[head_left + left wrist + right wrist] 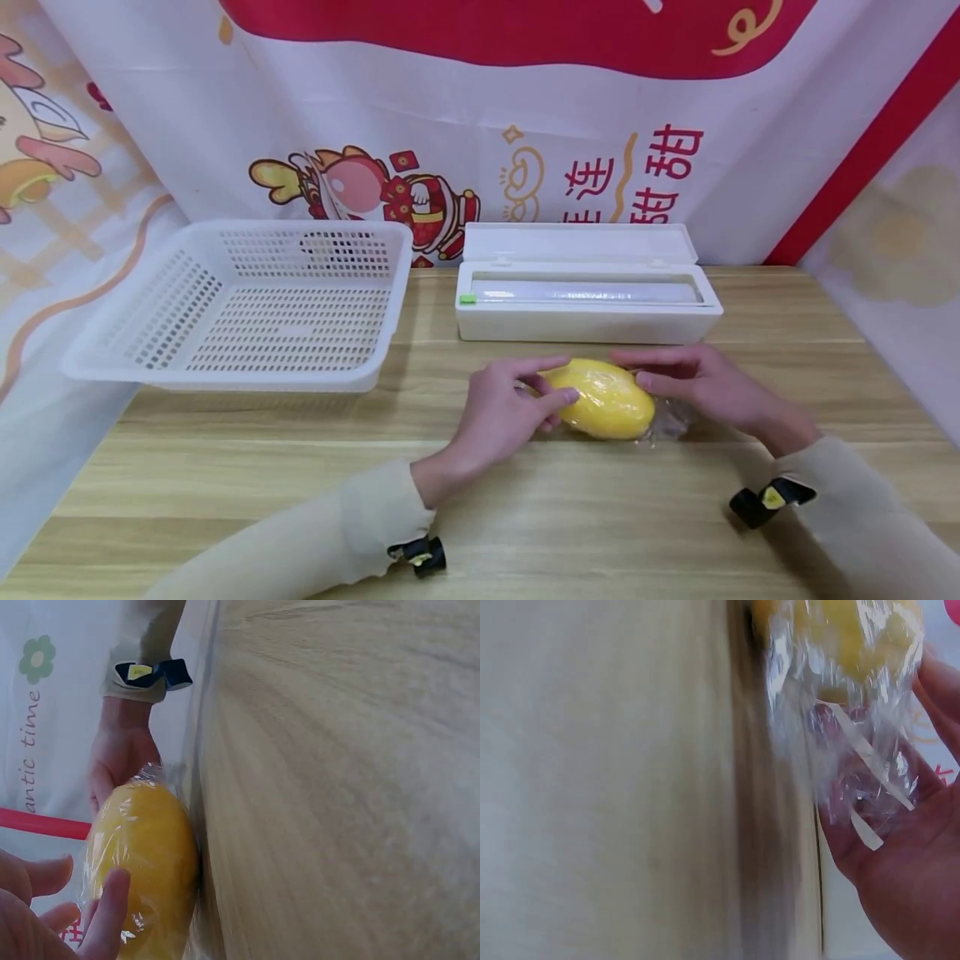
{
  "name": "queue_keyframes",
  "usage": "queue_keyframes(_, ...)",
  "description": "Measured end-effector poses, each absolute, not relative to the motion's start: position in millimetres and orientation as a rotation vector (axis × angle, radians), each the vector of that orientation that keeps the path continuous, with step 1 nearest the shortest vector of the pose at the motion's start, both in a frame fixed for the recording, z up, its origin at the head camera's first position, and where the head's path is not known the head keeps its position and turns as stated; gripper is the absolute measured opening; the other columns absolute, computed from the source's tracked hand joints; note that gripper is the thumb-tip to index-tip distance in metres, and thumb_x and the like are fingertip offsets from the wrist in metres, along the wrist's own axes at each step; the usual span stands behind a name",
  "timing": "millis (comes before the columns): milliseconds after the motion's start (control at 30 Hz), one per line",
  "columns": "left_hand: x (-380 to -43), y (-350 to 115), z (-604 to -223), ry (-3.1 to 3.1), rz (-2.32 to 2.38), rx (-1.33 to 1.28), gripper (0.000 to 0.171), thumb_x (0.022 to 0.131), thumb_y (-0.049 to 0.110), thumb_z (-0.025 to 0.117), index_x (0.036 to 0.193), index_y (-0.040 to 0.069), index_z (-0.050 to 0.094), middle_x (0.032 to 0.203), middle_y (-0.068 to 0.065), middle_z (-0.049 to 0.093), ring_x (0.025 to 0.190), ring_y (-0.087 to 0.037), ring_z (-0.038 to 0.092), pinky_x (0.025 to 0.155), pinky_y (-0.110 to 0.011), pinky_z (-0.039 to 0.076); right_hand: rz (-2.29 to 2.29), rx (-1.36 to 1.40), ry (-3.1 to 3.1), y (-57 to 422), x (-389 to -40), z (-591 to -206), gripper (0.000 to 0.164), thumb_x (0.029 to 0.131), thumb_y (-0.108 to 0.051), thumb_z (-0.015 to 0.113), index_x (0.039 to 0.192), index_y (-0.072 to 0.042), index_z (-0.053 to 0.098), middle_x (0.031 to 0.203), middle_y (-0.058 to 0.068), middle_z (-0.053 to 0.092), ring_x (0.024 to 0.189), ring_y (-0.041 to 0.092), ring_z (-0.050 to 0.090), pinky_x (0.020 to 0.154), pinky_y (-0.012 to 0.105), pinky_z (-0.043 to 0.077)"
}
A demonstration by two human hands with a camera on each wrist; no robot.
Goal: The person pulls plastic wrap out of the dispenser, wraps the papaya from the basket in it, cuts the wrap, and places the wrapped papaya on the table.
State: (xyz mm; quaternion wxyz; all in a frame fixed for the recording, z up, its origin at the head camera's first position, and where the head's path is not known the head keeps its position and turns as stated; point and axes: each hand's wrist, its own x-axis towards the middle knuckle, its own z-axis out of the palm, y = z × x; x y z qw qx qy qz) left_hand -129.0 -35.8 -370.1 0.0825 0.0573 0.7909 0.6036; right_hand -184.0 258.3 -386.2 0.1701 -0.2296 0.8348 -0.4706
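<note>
A yellow oval fruit (606, 400), wrapped in clear cling film, lies on the wooden table; its exact kind is hard to tell. My left hand (504, 410) holds its left end, the thumb in front and the index finger along the top. The left wrist view shows a fingertip against the wrapped fruit (146, 862). At the other end is my right hand (708, 387), fingers fairly straight and thumb by the upper right of the fruit. Loose cling film (855, 761) bunches out from that end, over the right palm and fingers in the right wrist view.
Behind the fruit stands a white cling film box (588, 325), lid raised, with a roll inside and a green tab at its left. A white perforated basket (300, 377) stands at the left. Printed cloth (360, 92) hangs along the table's back.
</note>
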Motion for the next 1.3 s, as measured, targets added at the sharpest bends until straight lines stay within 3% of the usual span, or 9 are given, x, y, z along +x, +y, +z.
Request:
queue_keyframes(233,-132,-34,-376,2.515,1.636,0.296,0.045,0.088,0.027,0.089,0.131,0.024,0.076,0.119,-0.008,0.062,0.095,-0.016,0.069,0.076,-0.024,0.060,-1.420,-0.565,2.399,246,-153,-388,0.049,0.102,-0.026,0.073,0.149,-0.027,0.063,0.152,0.003,0.064,0.124,0.017,0.072,0.095,0.027,0.062)
queue_keyframes(400,-138,-40,-379,2.455,1.596,0.447,0.048,0.093,0.020,0.084,0.139,0.022,0.071,0.144,-0.006,0.056,0.115,-0.020,0.067,0.091,-0.024,0.061,-1.487,-0.338,2.486,228,-129,-388,0.052,0.097,-0.038,0.078,0.147,-0.032,0.064,0.153,-0.005,0.063,0.130,0.014,0.067,0.098,0.021,0.059)
queue_keyframes(467,-141,-43,-380,2.425,1.584,0.511,0.047,0.095,0.016,0.081,0.141,0.021,0.069,0.150,-0.005,0.054,0.122,-0.023,0.066,0.093,-0.023,0.061,-1.548,-0.261,2.503,220,-118,-388,0.054,0.095,-0.037,0.080,0.147,-0.030,0.064,0.150,-0.003,0.065,0.126,0.009,0.068,0.096,0.019,0.058)
queue_keyframes(600,-145,-49,-381,2.418,1.525,0.595,0.048,0.097,0.016,0.078,0.143,0.025,0.067,0.156,-0.001,0.053,0.134,-0.024,0.061,0.102,-0.031,0.060,-1.647,-0.139,2.511,207,-103,-387,0.059,0.094,-0.035,0.082,0.148,-0.024,0.063,0.146,0.006,0.068,0.122,0.014,0.071,0.094,0.018,0.058)
queue_keyframes(733,-148,-51,-382,2.427,1.486,0.626,0.048,0.098,0.018,0.077,0.143,0.030,0.067,0.159,0.003,0.052,0.141,-0.024,0.057,0.109,-0.038,0.057,-1.672,-0.066,2.506,201,-96,-387,0.060,0.093,-0.037,0.082,0.149,-0.025,0.062,0.148,0.009,0.066,0.124,0.023,0.071,0.093,0.017,0.058)
queue_keyframes(933,-147,-55,-383,2.338,1.502,0.628,0.048,0.097,0.016,0.077,0.141,0.036,0.067,0.166,0.010,0.045,0.137,-0.025,0.062,0.104,-0.031,0.058,-1.657,-0.078,2.515,204,-93,-390,0.060,0.096,-0.038,0.079,0.151,-0.031,0.059,0.150,0.006,0.065,0.126,0.023,0.070,0.093,0.016,0.057)
queue_keyframes(1100,-148,-62,-386,2.249,1.506,0.730,0.050,0.097,0.001,0.072,0.136,0.032,0.072,0.171,0.015,0.036,0.144,-0.023,0.057,0.109,-0.031,0.055,-1.708,-0.212,2.446,209,-93,-396,0.062,0.101,-0.010,0.071,0.157,-0.029,0.052,0.155,0.010,0.060,0.120,0.011,0.071,0.097,0.021,0.059)
queue_keyframes(1200,-149,-64,-388,2.225,1.492,0.757,0.059,0.093,-0.007,0.071,0.135,0.034,0.072,0.172,0.018,0.032,0.149,-0.023,0.051,0.112,-0.034,0.054,-1.708,-0.296,2.419,213,-94,-400,0.080,0.093,0.008,0.071,0.160,-0.027,0.047,0.157,0.015,0.057,0.117,0.007,0.072,0.098,0.023,0.059)
queue_keyframes(1300,-150,-63,-390,2.215,1.489,0.759,0.068,0.087,-0.011,0.074,0.136,0.036,0.071,0.173,0.019,0.029,0.150,-0.025,0.049,0.112,-0.038,0.054,-1.665,-0.347,2.461,213,-97,-404,0.093,0.084,0.014,0.076,0.162,-0.028,0.045,0.156,0.017,0.056,0.116,0.013,0.072,0.097,0.024,0.060)
